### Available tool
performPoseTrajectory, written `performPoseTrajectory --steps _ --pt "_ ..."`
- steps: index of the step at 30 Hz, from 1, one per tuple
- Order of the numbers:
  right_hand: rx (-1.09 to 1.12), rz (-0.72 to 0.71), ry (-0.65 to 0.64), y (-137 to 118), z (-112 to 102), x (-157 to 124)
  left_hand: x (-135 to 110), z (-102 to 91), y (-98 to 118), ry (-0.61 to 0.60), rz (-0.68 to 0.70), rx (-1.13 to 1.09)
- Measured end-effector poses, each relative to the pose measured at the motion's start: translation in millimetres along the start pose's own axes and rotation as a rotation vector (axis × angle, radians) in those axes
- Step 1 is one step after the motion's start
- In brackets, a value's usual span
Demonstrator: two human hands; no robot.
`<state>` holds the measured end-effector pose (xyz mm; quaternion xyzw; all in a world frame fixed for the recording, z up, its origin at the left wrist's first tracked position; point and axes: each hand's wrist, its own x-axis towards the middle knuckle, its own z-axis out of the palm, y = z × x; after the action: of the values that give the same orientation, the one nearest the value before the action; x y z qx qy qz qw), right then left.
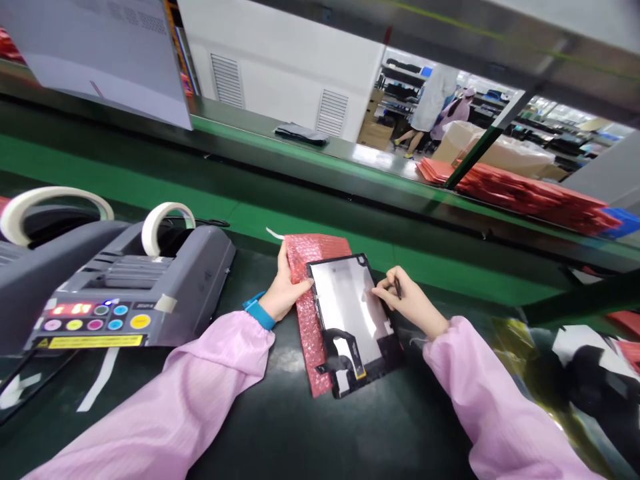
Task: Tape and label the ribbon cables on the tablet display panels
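A tablet screen panel (350,313) with a black flex cable lies on a red bubble-wrap bag (307,320) on the dark bench. My left hand (285,290) grips the left edge of the bag and panel, fingers curled onto them. My right hand (407,300) rests at the panel's right edge, fingers pinched around a thin dark pen-like tool (397,288) whose tip touches the panel's surface. Both arms wear pink sleeves; a blue band is on the left wrist.
A grey tape dispenser machine (120,293) with coloured buttons and white tape rolls (167,223) stands at left. A green conveyor (320,220) runs behind. Stacks of red bags (525,193) lie at back right. People stand far off (435,100). Dark items sit at lower right (590,373).
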<state>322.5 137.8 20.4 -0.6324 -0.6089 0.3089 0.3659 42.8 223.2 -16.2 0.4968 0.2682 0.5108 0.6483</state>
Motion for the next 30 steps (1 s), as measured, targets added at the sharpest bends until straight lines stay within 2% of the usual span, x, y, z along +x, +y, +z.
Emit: performPoseTrajectory --steps 5,9,12,16,19,23,26,30 --pt "-0.081 0.075 0.135 2.2 2.7 -35.5 -5.8 2.2 3.4 -0.138 -0.066 0.031" --pt "0.156 0.095 0.098 -4.0 9.8 -58.8 -10.8 4.3 5.7 -0.207 -0.109 0.034" --pt "0.255 0.118 0.097 -14.5 10.3 -73.5 -13.2 5.1 4.6 -0.208 -0.130 0.027" --pt "0.300 0.133 0.209 -23.5 3.8 -79.1 -15.7 -1.8 -0.6 -0.137 -0.115 0.144" --pt "0.304 0.083 0.248 -24.0 2.0 -67.4 -19.8 -13.4 -4.4 -0.025 -0.027 0.283" --pt "0.256 -0.011 0.244 -17.0 10.4 -33.9 -25.8 -27.4 -3.6 0.066 0.138 0.428" --pt "0.162 -0.073 0.223 -7.0 21.7 -5.5 -28.0 -29.3 5.2 0.104 0.373 0.530" --pt "0.090 -0.039 0.201 -0.2 31.2 14.4 -35.2 -20.1 27.1 0.141 0.761 0.711"
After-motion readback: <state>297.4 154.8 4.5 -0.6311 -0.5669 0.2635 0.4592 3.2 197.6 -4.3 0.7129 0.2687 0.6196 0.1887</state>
